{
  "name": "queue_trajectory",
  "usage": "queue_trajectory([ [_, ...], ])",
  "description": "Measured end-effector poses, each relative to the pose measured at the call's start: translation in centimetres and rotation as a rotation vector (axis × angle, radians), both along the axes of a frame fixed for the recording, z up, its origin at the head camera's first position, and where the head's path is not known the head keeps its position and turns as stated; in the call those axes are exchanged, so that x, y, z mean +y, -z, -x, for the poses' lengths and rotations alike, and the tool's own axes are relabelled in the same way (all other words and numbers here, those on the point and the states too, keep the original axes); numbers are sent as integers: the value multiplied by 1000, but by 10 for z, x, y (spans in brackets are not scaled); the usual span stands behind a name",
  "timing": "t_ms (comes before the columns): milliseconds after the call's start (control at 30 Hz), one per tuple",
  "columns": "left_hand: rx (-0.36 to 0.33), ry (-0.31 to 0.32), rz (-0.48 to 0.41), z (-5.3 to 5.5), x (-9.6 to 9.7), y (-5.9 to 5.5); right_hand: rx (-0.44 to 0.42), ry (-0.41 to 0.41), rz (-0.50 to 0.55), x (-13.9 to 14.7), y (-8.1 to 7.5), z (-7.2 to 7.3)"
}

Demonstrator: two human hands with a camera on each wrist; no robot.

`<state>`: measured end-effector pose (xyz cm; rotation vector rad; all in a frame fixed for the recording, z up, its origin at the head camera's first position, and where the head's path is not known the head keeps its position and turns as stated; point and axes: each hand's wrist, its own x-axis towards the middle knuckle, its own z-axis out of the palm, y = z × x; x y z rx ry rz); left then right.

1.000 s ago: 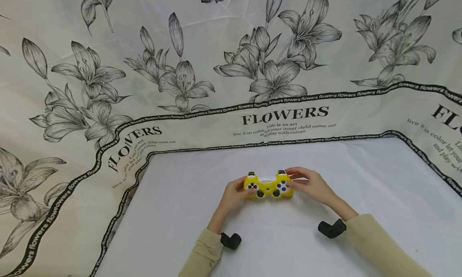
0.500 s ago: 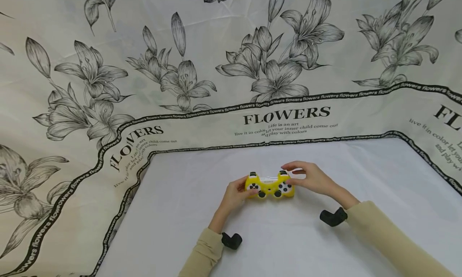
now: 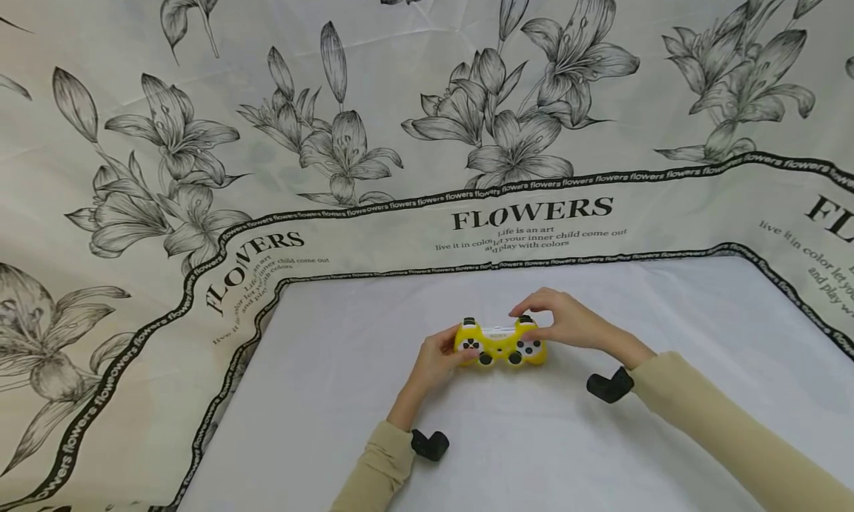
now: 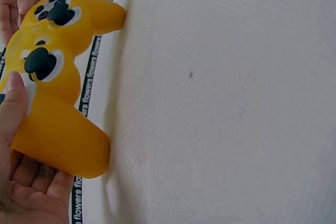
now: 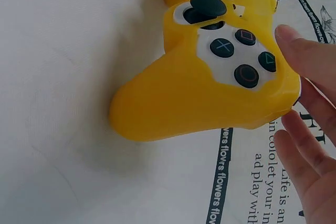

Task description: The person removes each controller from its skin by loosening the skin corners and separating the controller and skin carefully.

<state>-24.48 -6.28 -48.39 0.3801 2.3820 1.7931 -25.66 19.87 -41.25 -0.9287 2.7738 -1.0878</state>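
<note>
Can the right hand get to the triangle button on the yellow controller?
Probably yes. The right hand is at that side of the yellow controller, its thumb is close beside the triangle button, and nothing seems to block the way.

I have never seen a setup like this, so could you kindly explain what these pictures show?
There is no robot here, just a person's left hand and right hand. The wide picture comes from a camera worn on the head; the two close ones come from cameras on the wrists, probably the black devices visible there. The hands are at a yellow game controller over a white surface, with a flower-printed sheet beyond. The left hand grips one end, thumb on top and fingers beneath. The right hand is at the other end, but how firmly it holds is unclear, as is whether the controller touches the surface.
</note>
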Motion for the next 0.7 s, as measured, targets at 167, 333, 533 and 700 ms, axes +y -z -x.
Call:
queue_trajectory([
  [167,-3,-2,16,2,0,1,33,-58,-59,-4,-6,3],
  [333,-10,4,19,3,0,-1,30,-97,-105,-6,-8,7],
  [533,-15,-4,10,2,1,-1,23,-140,-155,-9,-9,11],
  [700,-6,7,2,2,0,-1,24,-154,-177,-9,-9,13],
])
